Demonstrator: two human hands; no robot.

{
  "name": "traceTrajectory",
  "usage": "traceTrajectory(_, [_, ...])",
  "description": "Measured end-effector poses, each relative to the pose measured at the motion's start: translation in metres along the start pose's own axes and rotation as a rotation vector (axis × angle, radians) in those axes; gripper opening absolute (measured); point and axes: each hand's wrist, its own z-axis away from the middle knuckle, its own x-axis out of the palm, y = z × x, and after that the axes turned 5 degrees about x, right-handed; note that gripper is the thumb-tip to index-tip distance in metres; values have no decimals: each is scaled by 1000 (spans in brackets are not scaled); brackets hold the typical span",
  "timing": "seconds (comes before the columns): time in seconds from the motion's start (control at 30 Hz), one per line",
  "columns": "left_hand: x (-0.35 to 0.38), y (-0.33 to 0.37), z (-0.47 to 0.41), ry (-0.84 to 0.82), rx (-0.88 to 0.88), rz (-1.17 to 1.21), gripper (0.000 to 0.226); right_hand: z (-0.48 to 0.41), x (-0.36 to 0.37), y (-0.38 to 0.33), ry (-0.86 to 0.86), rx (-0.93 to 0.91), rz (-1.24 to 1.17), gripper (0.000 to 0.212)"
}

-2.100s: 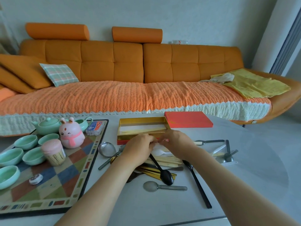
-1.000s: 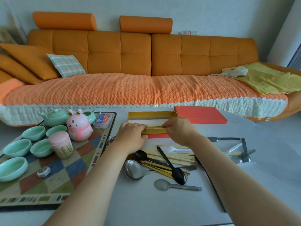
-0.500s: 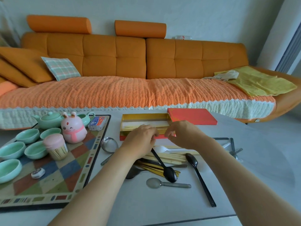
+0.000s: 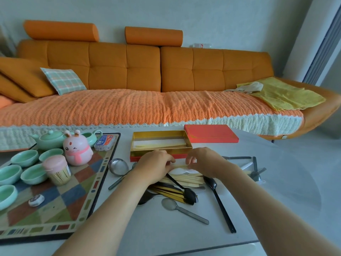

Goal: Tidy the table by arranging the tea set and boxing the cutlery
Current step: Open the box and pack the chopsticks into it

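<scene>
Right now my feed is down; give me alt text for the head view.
The left hand and right hand pinch pale chopsticks just in front of an open gold box, above a loose cutlery pile on the table. The red lid lies right of the box; a green tea set sits on a checkered mat at left.

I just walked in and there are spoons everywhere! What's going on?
A person is boxing the cutlery. Their left hand and right hand pinch pale chopsticks just in front of the open gold box, which already holds a few. Its red lid lies beside it. Spoons and more chopsticks lie loose on the table; the green tea set sits on the checkered mat.
</scene>
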Motion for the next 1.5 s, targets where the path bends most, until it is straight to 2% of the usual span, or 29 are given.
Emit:
traceTrajectory(0.1, [0,-7,-2,27,-39,30,33,-3,1,-6,67,-42,-78,10])
traceTrajectory(0.27, [-14,-28,-2,236,-111,32,24,-13,0,-11,212,-71,-116,19])
traceTrajectory(0.4, [-28,-51,5,375,-170,-98,21,-24,5,-9,300,-110,-106,27])
traceTrajectory(0.5, [-30,-58,8,417,-186,-154,21,-34,7,-16,387,-140,-106,28])
traceTrajectory(0.63, [-25,-61,8,380,-181,-189,32,-49,11,-22,492,-101,-75,29])
traceTrajectory(0.83, [-12,-56,7,159,-107,-104,35,-61,22,-21,322,3,-31,37])
traceTrajectory(0.97, [-5,-56,4,64,-140,-148,37,-61,21,-20,345,-31,-16,38])
traceTrajectory(1.1, [-4,-54,1,61,-161,-178,36,-51,20,-22,285,-162,-22,37])
traceTrajectory(1.3, [-9,-47,-1,114,-107,-152,40,-43,17,-22,132,-150,61,45])
traceTrajectory(1.37, [-12,-41,-2,174,-61,-153,35,-41,16,-21,181,-186,19,45])
traceTrajectory(1.5, [-15,-22,-2,241,1,-86,18,-34,6,-19,395,-277,-66,31])
